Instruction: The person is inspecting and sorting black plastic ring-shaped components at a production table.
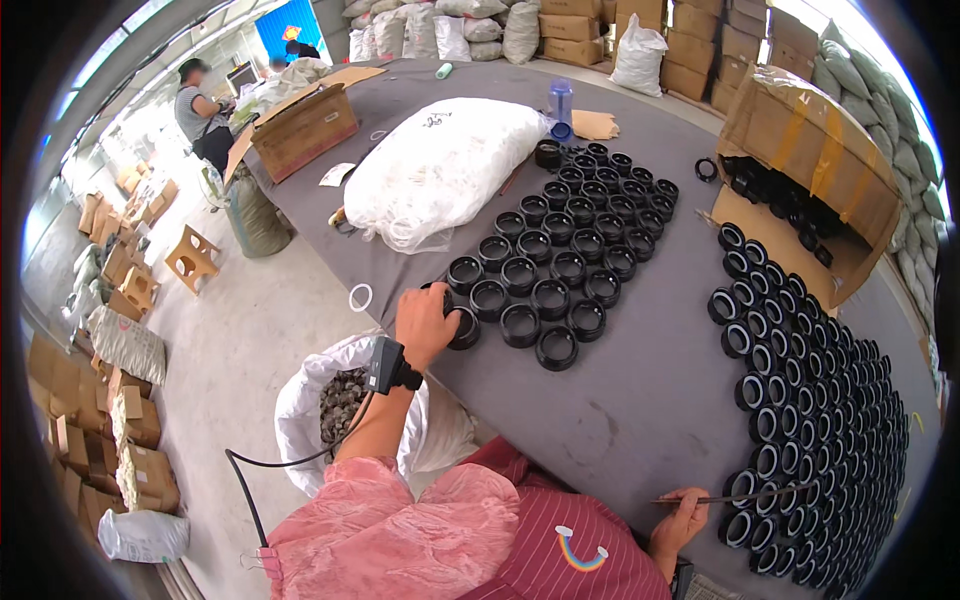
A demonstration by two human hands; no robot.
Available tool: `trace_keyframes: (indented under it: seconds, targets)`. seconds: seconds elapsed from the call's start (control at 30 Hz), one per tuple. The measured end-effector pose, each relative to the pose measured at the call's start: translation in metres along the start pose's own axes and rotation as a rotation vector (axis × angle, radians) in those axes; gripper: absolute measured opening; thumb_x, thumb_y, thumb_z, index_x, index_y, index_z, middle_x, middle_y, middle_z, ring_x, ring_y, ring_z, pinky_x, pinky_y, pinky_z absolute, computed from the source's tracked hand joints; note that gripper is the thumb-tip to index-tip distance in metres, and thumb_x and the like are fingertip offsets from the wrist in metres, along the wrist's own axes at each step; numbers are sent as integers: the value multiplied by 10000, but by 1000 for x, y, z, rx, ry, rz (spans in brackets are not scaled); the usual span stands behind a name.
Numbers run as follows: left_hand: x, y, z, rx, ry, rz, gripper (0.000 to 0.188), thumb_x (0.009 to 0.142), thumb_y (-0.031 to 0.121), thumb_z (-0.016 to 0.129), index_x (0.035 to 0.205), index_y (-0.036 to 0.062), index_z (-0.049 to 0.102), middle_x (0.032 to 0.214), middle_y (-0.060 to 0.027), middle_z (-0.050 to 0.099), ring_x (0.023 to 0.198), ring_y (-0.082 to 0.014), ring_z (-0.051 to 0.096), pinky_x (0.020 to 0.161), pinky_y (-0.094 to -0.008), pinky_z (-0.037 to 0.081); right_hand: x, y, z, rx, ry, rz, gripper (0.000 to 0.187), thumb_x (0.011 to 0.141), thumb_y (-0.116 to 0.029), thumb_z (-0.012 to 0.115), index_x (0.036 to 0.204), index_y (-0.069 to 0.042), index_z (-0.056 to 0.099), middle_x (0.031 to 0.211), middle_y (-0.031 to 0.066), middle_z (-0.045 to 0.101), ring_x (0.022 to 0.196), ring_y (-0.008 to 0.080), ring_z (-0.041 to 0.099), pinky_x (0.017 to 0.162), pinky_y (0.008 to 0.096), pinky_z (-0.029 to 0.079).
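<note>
My left hand [425,325], with a small black device strapped at the wrist, is closed round a black ring [445,297] at the near left corner of a group of similar rings. A second black ring [464,328] stands right beside its fingers. The held ring is mostly hidden by the hand. Several open black rings [519,276] stand in slanting rows on the grey table. Near the front edge, my right hand [682,520] grips a thin dark rod [745,497]. The rod's far end reaches over the larger block of black rings [790,440] on the right.
A white plastic bag [450,160] lies behind the rings, near a blue bottle [561,105]. A tipped carton [815,145] holds more black parts. A white ring [361,297] sits by the table's left edge. Below stands an open sack [300,400] of greyish pieces.
</note>
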State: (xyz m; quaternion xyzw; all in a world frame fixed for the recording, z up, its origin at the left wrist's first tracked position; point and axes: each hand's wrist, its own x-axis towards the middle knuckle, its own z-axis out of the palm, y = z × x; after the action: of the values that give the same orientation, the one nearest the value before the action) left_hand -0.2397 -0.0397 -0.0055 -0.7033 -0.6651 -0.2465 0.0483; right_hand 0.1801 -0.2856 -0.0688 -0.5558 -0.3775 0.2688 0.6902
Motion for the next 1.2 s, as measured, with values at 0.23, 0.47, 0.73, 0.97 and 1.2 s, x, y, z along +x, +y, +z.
trace_keyframes:
  seconds: [0.23,0.47,0.73,0.97,1.2]
  targets:
    - [-14,7,10,-182,12,27,989,677,445,849,1463,32,413,1553,-278,303,1466,-489,206,1161,-640,198,3,2,-1,-38,0,28,260,1032,-236,495,887,-24,535,767,86,599,690,151,566,633,296,468]
    - [-8,-4,27,-170,13,87,1059,673,470,865,1502,46,360,1565,-227,330,1478,-447,222,1175,-636,166,3,3,-4,-36,-7,36,272,1006,-231,506,837,-21,543,768,88,606,700,161,572,646,311,478]
    - [-14,8,27,-50,-32,72,1076,677,518,841,1513,51,352,1582,-197,323,1484,-430,216,1163,-673,117,-6,0,-9,-21,-10,27,206,1000,-182,513,853,-39,531,748,76,588,686,160,578,644,318,502]
    - [-12,80,7,-279,173,246,765,814,347,767,1429,15,454,1494,-236,427,1407,-425,355,1173,-562,210,0,-7,4,-42,-32,54,205,1006,-119,513,853,-9,595,774,65,645,722,129,594,672,302,508]
    - [26,321,68,-563,-266,779,539,815,234,750,1305,99,571,1325,-186,553,1285,-398,486,1109,-530,365,3,-6,2,-19,-47,58,237,1019,-153,511,852,-10,600,782,69,649,736,129,606,690,298,508]
